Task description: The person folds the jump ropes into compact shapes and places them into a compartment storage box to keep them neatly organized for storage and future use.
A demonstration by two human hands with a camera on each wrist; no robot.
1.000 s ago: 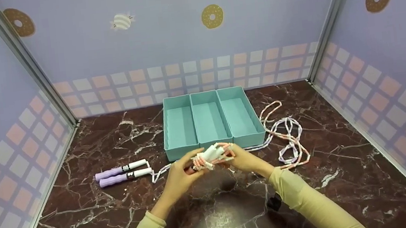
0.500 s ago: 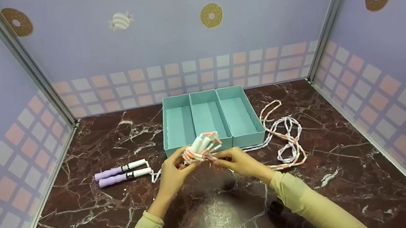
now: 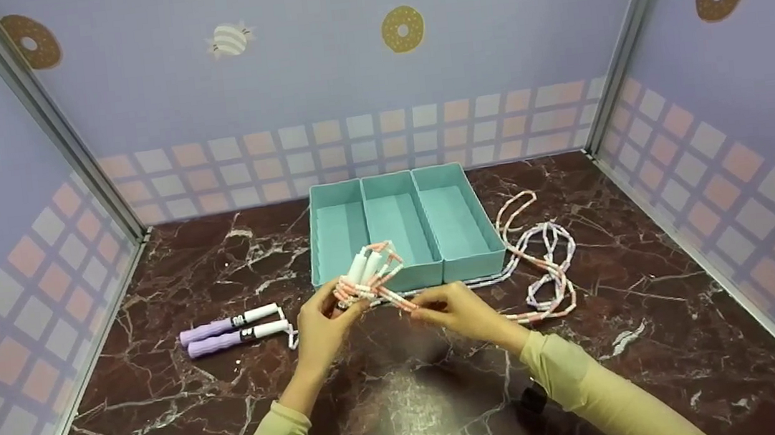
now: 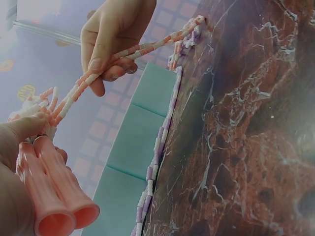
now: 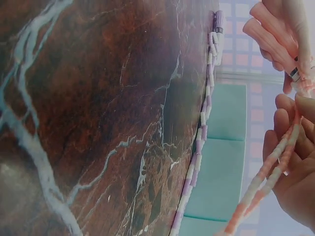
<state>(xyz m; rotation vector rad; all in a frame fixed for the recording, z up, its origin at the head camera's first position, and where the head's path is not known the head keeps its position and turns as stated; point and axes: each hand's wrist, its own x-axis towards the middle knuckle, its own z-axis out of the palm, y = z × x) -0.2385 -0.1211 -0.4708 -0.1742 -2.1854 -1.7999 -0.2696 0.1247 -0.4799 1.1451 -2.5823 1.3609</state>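
Observation:
My left hand grips the two pink handles of a beaded jump rope, their white ends pointing up and away. Coils of its pink-and-white beaded rope wrap around the handles. To the right, my right hand pinches a doubled stretch of that rope between thumb and fingers. In the left wrist view, this stretch runs taut between both hands, and the rest trails to the table. A second jump rope has purple handles lying side by side on the left; its purple-and-white rope passes along the box front.
A teal box with three compartments stands behind the hands. Right of it, the loose ends of both ropes lie overlapping in loops on the dark marbled table. Patterned panels enclose the back and sides.
My left hand has moved left with the handles, and my right hand has drawn away from it, gripping the rope. The pink rope's loop on the table has slid slightly inward.

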